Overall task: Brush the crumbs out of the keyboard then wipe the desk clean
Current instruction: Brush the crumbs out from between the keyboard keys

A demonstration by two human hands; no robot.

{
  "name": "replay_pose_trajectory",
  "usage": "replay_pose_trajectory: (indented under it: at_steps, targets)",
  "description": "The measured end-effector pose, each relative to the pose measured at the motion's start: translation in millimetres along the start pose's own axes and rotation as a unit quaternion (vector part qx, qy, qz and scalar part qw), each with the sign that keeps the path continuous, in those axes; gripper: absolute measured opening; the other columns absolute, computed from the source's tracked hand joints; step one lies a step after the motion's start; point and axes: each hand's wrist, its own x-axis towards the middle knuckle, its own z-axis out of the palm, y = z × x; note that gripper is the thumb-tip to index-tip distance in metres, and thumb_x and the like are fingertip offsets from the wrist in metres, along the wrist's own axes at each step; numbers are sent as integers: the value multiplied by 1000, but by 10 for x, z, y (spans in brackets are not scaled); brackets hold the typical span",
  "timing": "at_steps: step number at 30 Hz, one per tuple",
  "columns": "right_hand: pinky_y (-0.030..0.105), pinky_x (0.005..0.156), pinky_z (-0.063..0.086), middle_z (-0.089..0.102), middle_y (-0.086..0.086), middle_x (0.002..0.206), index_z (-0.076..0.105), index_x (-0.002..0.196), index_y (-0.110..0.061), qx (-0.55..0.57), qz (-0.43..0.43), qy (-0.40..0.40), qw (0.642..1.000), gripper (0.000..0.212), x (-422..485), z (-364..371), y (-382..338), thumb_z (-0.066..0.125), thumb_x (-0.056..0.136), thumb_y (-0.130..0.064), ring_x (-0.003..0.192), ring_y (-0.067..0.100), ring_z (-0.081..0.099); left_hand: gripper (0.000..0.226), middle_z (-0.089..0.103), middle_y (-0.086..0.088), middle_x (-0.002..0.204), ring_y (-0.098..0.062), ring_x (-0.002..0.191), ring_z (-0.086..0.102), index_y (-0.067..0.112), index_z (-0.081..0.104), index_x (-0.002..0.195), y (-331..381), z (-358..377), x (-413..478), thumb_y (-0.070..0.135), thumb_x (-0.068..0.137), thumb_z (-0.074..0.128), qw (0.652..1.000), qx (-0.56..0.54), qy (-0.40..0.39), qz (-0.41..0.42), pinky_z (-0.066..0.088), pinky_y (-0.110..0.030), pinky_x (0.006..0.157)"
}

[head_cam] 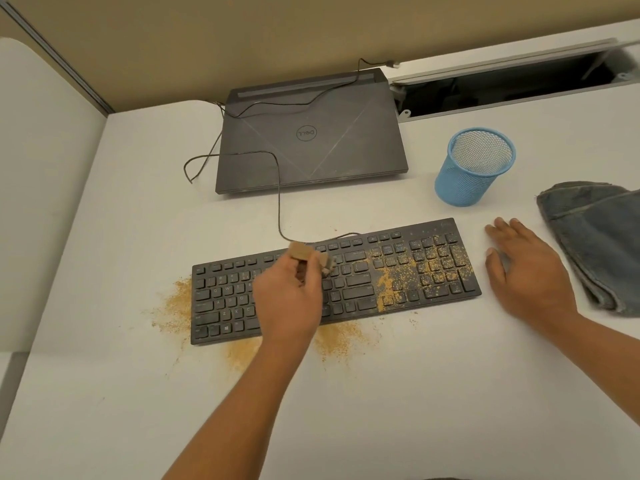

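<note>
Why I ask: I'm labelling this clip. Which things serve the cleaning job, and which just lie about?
Job: black flat keyboard, tan crumbs, small tan brush gripped by the left hand, folded grey cloth, white desk.
Lying about: closed dark grey laptop, blue mesh cup, thin black cable.
</note>
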Motion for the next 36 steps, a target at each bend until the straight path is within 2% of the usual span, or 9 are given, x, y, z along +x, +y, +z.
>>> replay_pose_trajectory:
  at_steps: [7, 12, 15, 20, 23, 26, 29, 34, 36]
  targets:
    - [44, 114, 35, 52, 10, 145, 57, 137, -8, -1, 2, 0, 1000, 61, 6, -5, 1, 32, 91, -39, 139, 28, 42, 11, 68, 9, 71, -8, 65, 62, 24, 69, 90, -93, -265, 345, 27, 96, 60, 987, 45, -131, 84, 53, -29, 64]
    - [44, 115, 35, 52, 10, 145, 56, 137, -9, -1, 6, -3, 1000, 61, -2, -14, -4, 32, 91, -39, 140, 27, 42, 11, 72, 7, 81, 0, 67, 61, 19, 69, 97, 12, -83, 455, 26, 97, 60, 961, 71, -220, 150, 53, -27, 67]
    - [44, 114, 35, 52, 9, 146, 56, 137, -9, -1, 7, -3, 1000, 62, 1, -17, -14, 31, 90, -40, 140, 27, 42, 12, 71, 4, 81, -12, 69, 62, 19, 69, 99, 67, -33, 499, 26, 97, 60, 958, 76, -218, 169, 54, -34, 71]
    - [45, 114, 35, 51, 8, 146, 55, 138, -10, -2, 10, -6, 1000, 61, 0, -9, 2, 31, 91, -41, 140, 26, 40, 10, 69, 8, 79, -1, 63, 56, 23, 69, 97, -37, -121, 525, 28, 96, 60, 968, 60, -197, 140, 44, -19, 62]
    - [45, 115, 34, 51, 8, 147, 55, 138, -11, -4, 13, -8, 1000, 61, 1, -6, 0, 31, 91, -40, 141, 25, 40, 14, 65, 10, 76, 3, 54, 49, 18, 69, 99, 68, 21, 452, 27, 97, 58, 966, 66, -205, 145, 44, -17, 59]
    - [45, 114, 35, 51, 8, 147, 56, 138, -10, -5, 12, -8, 1000, 59, -1, -9, -2, 33, 91, -38, 140, 26, 40, 17, 66, 7, 78, -2, 60, 53, 15, 70, 103, 219, 158, 411, 25, 98, 58, 967, 54, -198, 150, 50, -24, 66]
    - [47, 113, 36, 52, 9, 146, 56, 137, -10, -4, 10, -4, 1000, 58, -1, -13, -6, 34, 91, -37, 140, 27, 41, 16, 63, 11, 76, 2, 61, 52, 16, 70, 103, 208, 96, 435, 25, 98, 58, 972, 56, -181, 142, 46, -17, 64]
    - [46, 114, 36, 52, 9, 146, 56, 137, -10, -5, 10, -5, 1000, 55, 2, -1, -3, 37, 92, -34, 140, 27, 41, 18, 67, 7, 81, -2, 63, 54, 14, 70, 104, 198, 94, 406, 26, 98, 58, 973, 60, -184, 128, 49, -19, 67]
    - [47, 114, 36, 52, 8, 146, 56, 137, -10, -4, 11, -4, 1000, 56, 2, 1, -1, 37, 92, -35, 140, 27, 41, 20, 69, 2, 82, -7, 62, 55, 12, 70, 103, 285, 204, 372, 26, 98, 57, 969, 57, -203, 133, 52, -30, 68]
